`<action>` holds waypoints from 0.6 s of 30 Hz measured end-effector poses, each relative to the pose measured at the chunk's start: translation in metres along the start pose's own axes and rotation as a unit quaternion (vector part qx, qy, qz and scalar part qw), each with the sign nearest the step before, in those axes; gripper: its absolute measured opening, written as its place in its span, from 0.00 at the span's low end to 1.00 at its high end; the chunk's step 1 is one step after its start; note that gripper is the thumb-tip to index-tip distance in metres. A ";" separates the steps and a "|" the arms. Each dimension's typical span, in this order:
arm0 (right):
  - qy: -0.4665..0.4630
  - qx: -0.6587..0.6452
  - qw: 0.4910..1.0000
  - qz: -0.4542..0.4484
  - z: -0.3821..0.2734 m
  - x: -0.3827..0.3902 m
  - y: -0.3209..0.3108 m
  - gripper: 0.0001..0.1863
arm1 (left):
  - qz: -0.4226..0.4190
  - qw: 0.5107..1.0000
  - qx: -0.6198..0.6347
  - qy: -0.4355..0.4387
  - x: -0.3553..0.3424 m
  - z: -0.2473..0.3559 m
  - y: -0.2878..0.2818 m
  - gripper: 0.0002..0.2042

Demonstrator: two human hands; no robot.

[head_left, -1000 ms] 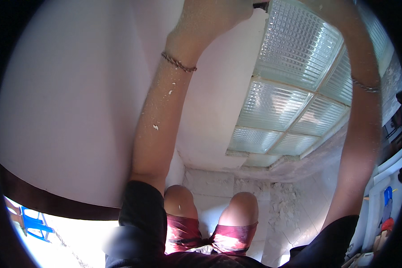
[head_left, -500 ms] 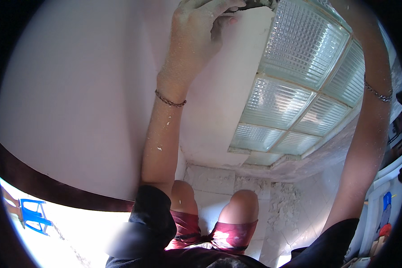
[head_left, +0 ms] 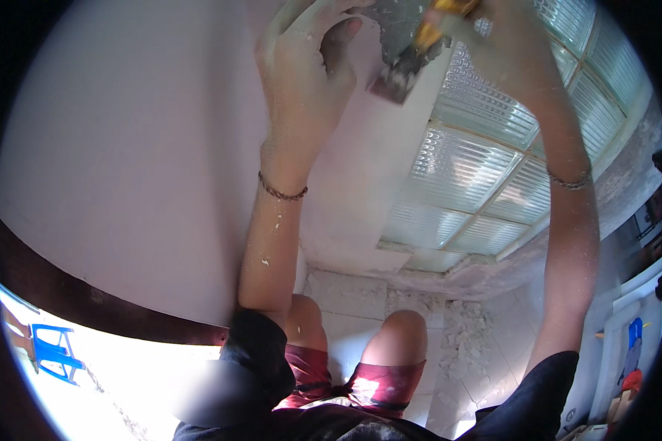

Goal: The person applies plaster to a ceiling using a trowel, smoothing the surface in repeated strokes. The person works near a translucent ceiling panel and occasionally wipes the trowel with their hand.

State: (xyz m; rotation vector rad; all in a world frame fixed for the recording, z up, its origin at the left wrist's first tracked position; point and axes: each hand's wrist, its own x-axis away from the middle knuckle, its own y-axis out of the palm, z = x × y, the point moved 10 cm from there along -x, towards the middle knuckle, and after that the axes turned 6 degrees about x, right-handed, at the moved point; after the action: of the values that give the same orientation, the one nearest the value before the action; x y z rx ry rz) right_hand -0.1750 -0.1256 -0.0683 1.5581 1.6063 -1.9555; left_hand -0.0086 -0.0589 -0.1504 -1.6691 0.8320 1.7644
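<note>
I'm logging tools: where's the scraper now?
In the head view, the scraper is at the top, right of centre, in the right hand, its blade between the left hand and the glass blocks.

— Count the bare hands (head_left: 301, 88) and scrapers (head_left: 418, 53) for me?
— Two hands, one scraper
— Bracelets (head_left: 282, 191), knees (head_left: 397, 334)?
— Two of each
— And blue plastic chairs (head_left: 57, 356)?
— Just one, plus one pair of dark-red shorts (head_left: 390, 381)

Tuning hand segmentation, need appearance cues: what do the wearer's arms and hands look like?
Left hand and right hand: ungloved, forearms bare. Black left sleeve and right sleeve, both ending near the elbow. Brown twisted bracelet on the left wrist; link-like band on the right, blurred. Pale flakes on the left forearm.
</note>
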 end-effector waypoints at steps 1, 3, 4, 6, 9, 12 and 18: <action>0.009 -0.023 1.000 0.013 0.005 -0.002 -0.005 0.17 | 0.009 1.000 0.002 0.003 0.004 -0.001 -0.002 0.13; -0.045 -0.008 0.994 0.104 -0.003 0.004 -0.026 0.17 | 0.003 0.999 0.007 -0.032 0.013 -0.011 -0.001 0.12; -0.083 0.015 0.985 0.149 -0.009 0.009 -0.035 0.17 | 0.000 0.999 0.010 -0.050 0.017 -0.016 0.000 0.12; -0.130 0.051 0.968 0.211 -0.016 0.018 -0.048 0.17 | -0.001 1.000 0.006 -0.029 0.020 -0.018 0.005 0.14; -0.148 0.100 0.953 0.244 -0.028 0.023 -0.052 0.18 | 0.040 0.998 0.002 -0.038 0.025 -0.025 0.003 0.13; -0.182 0.028 0.945 0.271 -0.038 0.019 -0.057 0.19 | 0.081 0.995 0.003 -0.062 0.031 -0.031 -0.005 0.12; -0.143 0.032 0.960 0.238 -0.041 0.019 -0.048 0.20 | 0.107 0.994 -0.007 -0.028 0.019 -0.018 -0.012 0.10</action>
State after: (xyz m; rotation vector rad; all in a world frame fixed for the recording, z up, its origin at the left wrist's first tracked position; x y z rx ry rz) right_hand -0.1916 -0.0653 -0.0490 1.4320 0.9550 -1.8640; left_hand 0.0107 -0.0651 -0.1706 -1.5798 1.0065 1.9551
